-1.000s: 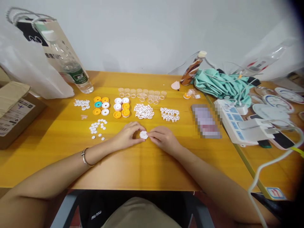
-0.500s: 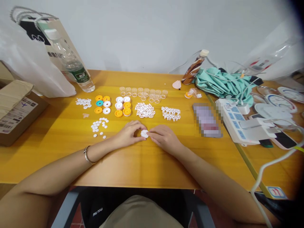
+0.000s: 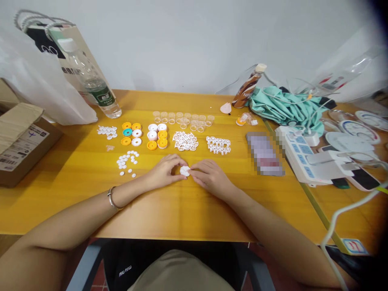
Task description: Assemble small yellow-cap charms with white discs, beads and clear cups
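Observation:
Both my hands rest on the yellow wooden table [image 3: 188, 210] and pinch one small white round plastic part [image 3: 184, 170] between them. My left hand [image 3: 165, 170] grips it from the left, my right hand [image 3: 209, 176] from the right, fingertips pressed onto it. Just beyond lie two piles of white wheel-shaped pieces [image 3: 185, 141] [image 3: 218, 145], yellow, white and teal round caps [image 3: 157, 136] [image 3: 131, 134], several small clear cups [image 3: 183, 118] and scattered white discs [image 3: 127, 160].
A water bottle [image 3: 93, 89] and paper bag [image 3: 45, 68] stand back left, a cardboard box [image 3: 22, 141] at the left edge. A brown drink bottle [image 3: 247, 87], teal cloth [image 3: 285, 107], a power strip [image 3: 303, 155] and cables crowd the right.
Both hands stay pinched on the white part with only slight finger shifts. The view shifted slightly.

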The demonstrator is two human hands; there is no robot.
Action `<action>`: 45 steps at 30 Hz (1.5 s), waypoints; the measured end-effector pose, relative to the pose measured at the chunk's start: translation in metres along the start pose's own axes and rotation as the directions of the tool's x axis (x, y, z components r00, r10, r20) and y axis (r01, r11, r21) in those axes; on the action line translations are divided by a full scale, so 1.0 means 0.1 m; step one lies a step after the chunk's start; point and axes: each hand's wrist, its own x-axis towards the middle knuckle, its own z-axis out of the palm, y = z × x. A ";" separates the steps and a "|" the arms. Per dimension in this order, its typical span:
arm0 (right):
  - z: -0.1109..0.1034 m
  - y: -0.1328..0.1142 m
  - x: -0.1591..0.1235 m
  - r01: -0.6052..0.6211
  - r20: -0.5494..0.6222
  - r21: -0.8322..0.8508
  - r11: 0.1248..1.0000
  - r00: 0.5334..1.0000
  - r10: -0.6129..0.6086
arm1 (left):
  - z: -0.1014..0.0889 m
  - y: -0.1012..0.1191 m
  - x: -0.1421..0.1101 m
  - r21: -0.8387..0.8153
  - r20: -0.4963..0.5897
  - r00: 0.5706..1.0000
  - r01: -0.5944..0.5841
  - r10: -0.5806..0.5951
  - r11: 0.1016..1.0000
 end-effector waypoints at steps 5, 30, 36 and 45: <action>0.02 0.02 0.00 -0.001 0.001 0.002 1.000 1.000 0.001 | 0.01 -0.01 0.00 -0.004 -0.007 1.000 -0.003 0.003 1.000; 0.07 -0.01 0.00 -0.079 -0.025 0.111 0.991 0.996 0.082 | 0.00 0.04 -0.02 -0.024 -0.048 0.998 -0.041 0.040 0.999; 0.09 -0.02 0.01 -0.109 -0.044 0.140 0.984 0.992 0.117 | 0.07 0.06 -0.01 -0.020 -0.110 0.991 -0.076 0.073 0.997; 0.15 -0.17 0.05 -0.334 0.018 0.778 0.533 0.859 0.512 | -0.03 0.13 -0.01 -0.168 -0.345 0.936 -0.128 0.064 0.977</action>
